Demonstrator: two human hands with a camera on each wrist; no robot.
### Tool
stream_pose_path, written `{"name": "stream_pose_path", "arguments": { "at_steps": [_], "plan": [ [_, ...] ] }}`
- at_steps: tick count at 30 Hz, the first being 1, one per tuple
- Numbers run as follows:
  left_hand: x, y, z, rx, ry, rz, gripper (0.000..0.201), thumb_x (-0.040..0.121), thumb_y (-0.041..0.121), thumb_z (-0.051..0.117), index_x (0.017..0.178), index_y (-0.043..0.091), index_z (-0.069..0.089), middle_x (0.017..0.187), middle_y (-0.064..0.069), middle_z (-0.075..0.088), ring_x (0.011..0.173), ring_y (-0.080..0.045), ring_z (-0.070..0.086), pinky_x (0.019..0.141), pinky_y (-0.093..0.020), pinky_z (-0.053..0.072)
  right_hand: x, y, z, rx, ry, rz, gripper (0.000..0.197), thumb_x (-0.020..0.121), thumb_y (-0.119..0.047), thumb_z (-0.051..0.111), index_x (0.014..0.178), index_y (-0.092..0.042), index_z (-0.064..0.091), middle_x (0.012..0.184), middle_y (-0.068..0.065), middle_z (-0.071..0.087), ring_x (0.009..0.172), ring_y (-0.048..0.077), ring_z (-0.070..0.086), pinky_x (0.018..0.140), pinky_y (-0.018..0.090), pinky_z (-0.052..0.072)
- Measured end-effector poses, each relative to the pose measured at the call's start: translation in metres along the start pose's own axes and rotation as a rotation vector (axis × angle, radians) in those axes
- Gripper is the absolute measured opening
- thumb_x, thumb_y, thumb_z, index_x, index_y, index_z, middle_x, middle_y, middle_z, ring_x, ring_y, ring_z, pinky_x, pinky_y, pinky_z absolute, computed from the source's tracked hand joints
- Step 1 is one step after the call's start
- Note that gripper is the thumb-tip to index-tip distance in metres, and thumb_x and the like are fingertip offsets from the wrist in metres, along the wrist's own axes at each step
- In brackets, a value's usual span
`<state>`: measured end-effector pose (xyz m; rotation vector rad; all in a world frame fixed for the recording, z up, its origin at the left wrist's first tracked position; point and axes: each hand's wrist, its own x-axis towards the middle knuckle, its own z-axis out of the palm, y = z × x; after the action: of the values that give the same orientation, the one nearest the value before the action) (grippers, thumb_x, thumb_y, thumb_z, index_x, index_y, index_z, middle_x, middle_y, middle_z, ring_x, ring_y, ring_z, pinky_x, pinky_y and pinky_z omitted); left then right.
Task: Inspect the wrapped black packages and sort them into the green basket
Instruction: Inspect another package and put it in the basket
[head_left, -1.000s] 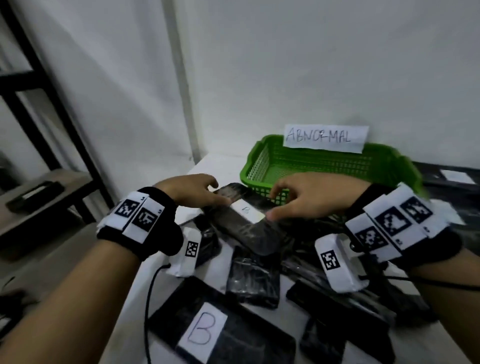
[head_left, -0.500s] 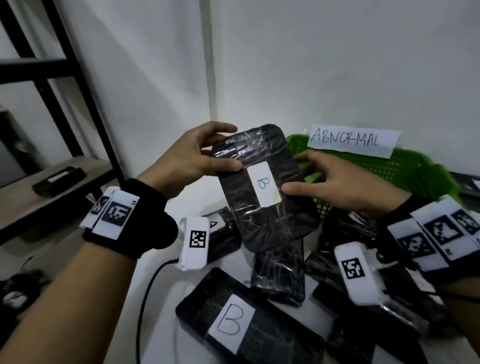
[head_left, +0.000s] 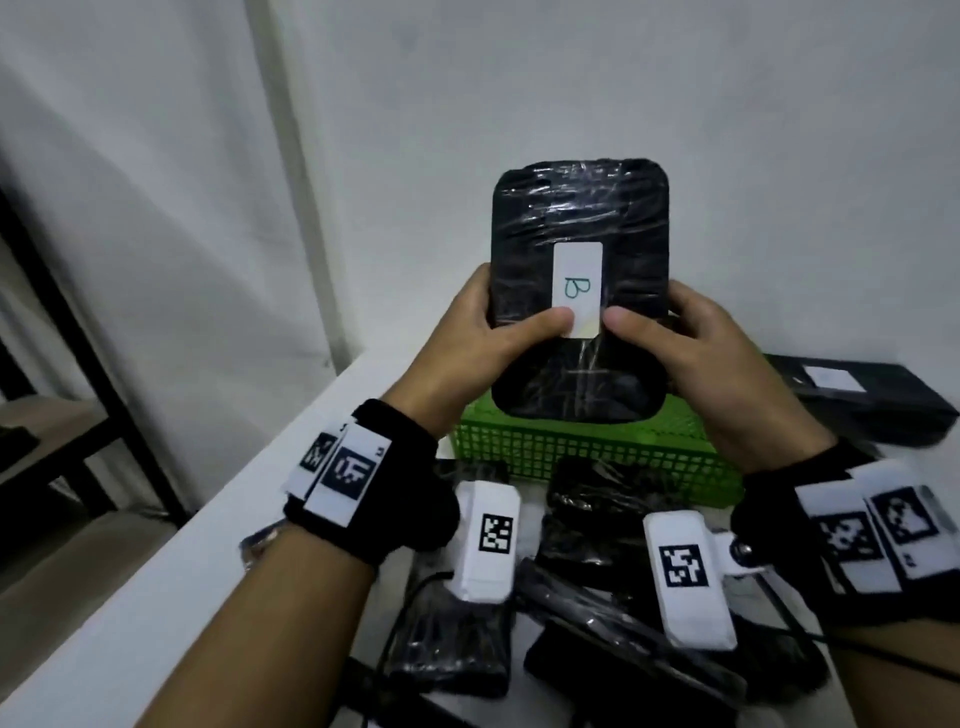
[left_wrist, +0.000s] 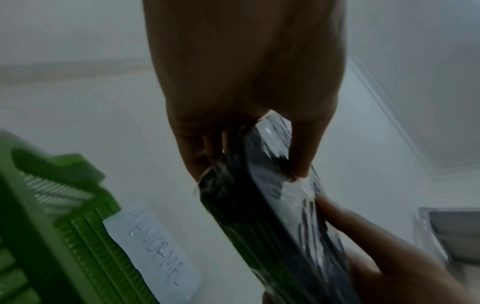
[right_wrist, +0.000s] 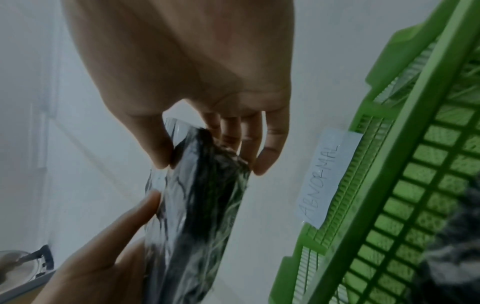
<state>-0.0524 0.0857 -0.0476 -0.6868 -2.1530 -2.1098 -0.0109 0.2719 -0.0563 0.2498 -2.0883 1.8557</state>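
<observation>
A black package (head_left: 579, 218) wrapped in clear film stands upright in the air above the green basket (head_left: 582, 457), its white label marked "B" facing me. My left hand (head_left: 488, 338) grips its left edge, thumb across the front. My right hand (head_left: 680, 343) grips the right edge the same way. In the left wrist view the package (left_wrist: 272, 205) shows edge-on between thumb and fingers of my left hand (left_wrist: 249, 156). The right wrist view shows the package (right_wrist: 200, 205) pinched by my right hand (right_wrist: 207, 152) beside the basket (right_wrist: 405, 185).
Several more wrapped black packages (head_left: 597, 525) lie on the white table (head_left: 156, 597) in front of the basket. A long black package (head_left: 862, 395) lies at the right of the basket. A paper sign reading "ABNORMAL" (right_wrist: 327, 174) is on the basket's far rim. A dark shelf frame (head_left: 78, 364) stands left.
Both hands have lifted the B-labelled package from the pile, raised it and turned it upright facing me. My thumbs have shifted to the lower front of the package.
</observation>
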Motion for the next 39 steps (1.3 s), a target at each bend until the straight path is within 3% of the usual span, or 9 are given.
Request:
{"name": "stream_pose_path", "arguments": {
  "at_steps": [5, 10, 12, 15, 23, 27, 32, 36, 39],
  "plan": [
    [0.027, -0.014, 0.046, -0.081, -0.115, -0.012, 0.06, 0.08, 0.019, 0.077, 0.133, 0.011, 0.051, 0.124, -0.006, 0.07, 0.113, -0.021, 0.068, 0.1, -0.043, 0.053, 0.003, 0.006, -0.032, -0.021, 0.164, -0.023, 0.041, 0.085, -0.032, 0.078, 0.122, -0.018, 0.066, 0.112, -0.002, 0.077, 0.103, 0.014, 0.073, 0.096, 0.042, 0.056],
    [0.041, -0.017, 0.068, -0.104, -0.256, -0.017, 0.051, 0.09, 0.018, 0.07, 0.136, 0.015, 0.049, 0.127, -0.004, 0.068, 0.115, -0.02, 0.067, 0.101, -0.042, 0.052, 0.002, 0.004, -0.057, -0.055, 0.284, -0.049, 0.034, 0.086, -0.019, 0.078, 0.118, -0.011, 0.069, 0.108, 0.0, 0.077, 0.098, 0.012, 0.074, 0.088, 0.029, 0.059],
    [0.045, -0.014, 0.073, -0.112, -0.297, -0.013, 0.047, 0.092, 0.02, 0.068, 0.136, 0.016, 0.05, 0.128, -0.003, 0.068, 0.116, -0.019, 0.066, 0.102, -0.041, 0.051, 0.0, 0.003, -0.062, -0.058, 0.312, -0.067, 0.035, 0.085, -0.019, 0.079, 0.118, -0.01, 0.07, 0.109, 0.002, 0.077, 0.1, 0.015, 0.074, 0.09, 0.033, 0.059],
    [0.05, -0.006, 0.074, -0.084, -0.281, 0.034, 0.047, 0.089, 0.019, 0.071, 0.132, 0.016, 0.052, 0.123, -0.002, 0.07, 0.112, -0.017, 0.068, 0.099, -0.039, 0.053, -0.002, -0.001, -0.063, -0.032, 0.292, -0.052, 0.032, 0.087, -0.017, 0.076, 0.117, -0.01, 0.07, 0.109, 0.003, 0.078, 0.102, 0.018, 0.074, 0.094, 0.039, 0.058],
    [0.045, 0.0, 0.057, -0.087, -0.312, 0.031, 0.041, 0.086, 0.015, 0.073, 0.125, 0.013, 0.061, 0.118, -0.003, 0.073, 0.106, -0.02, 0.071, 0.087, -0.031, 0.056, -0.007, -0.005, -0.058, -0.004, 0.214, -0.076, 0.021, 0.086, -0.013, 0.074, 0.108, -0.013, 0.074, 0.101, 0.0, 0.08, 0.094, 0.018, 0.076, 0.083, 0.034, 0.059],
    [0.043, 0.001, 0.056, -0.051, -0.256, 0.077, 0.04, 0.083, 0.015, 0.077, 0.121, 0.01, 0.064, 0.114, -0.005, 0.074, 0.105, -0.023, 0.071, 0.09, -0.037, 0.056, -0.006, 0.001, -0.051, 0.014, 0.262, -0.141, 0.021, 0.087, -0.01, 0.074, 0.108, -0.007, 0.073, 0.1, 0.004, 0.079, 0.094, 0.02, 0.076, 0.088, 0.035, 0.061],
    [0.04, 0.006, 0.057, -0.012, -0.233, 0.077, 0.033, 0.086, 0.02, 0.073, 0.118, 0.015, 0.066, 0.107, 0.001, 0.076, 0.092, -0.013, 0.073, 0.072, -0.025, 0.056, -0.004, 0.003, -0.057, -0.061, 0.249, -0.11, 0.026, 0.087, -0.021, 0.076, 0.112, -0.016, 0.072, 0.103, -0.003, 0.078, 0.096, 0.009, 0.074, 0.088, 0.03, 0.061],
    [0.037, 0.019, 0.055, -0.087, -0.279, -0.029, 0.024, 0.098, 0.036, 0.046, 0.104, 0.024, 0.066, 0.077, 0.006, 0.071, 0.064, -0.009, 0.062, 0.063, -0.028, 0.049, -0.004, 0.007, -0.056, -0.249, 0.476, -0.221, 0.043, 0.085, -0.04, 0.077, 0.122, -0.027, 0.058, 0.107, -0.012, 0.069, 0.09, 0.001, 0.07, 0.074, 0.025, 0.06],
    [0.034, 0.025, 0.053, -0.08, -0.28, 0.024, 0.024, 0.098, 0.03, 0.042, 0.103, 0.025, 0.065, 0.076, 0.005, 0.071, 0.067, -0.01, 0.062, 0.065, -0.029, 0.051, -0.001, 0.007, -0.054, -0.346, 0.488, -0.277, 0.048, 0.087, -0.047, 0.072, 0.128, -0.027, 0.056, 0.114, -0.015, 0.064, 0.097, -0.005, 0.065, 0.084, 0.021, 0.056]
  ]
}}
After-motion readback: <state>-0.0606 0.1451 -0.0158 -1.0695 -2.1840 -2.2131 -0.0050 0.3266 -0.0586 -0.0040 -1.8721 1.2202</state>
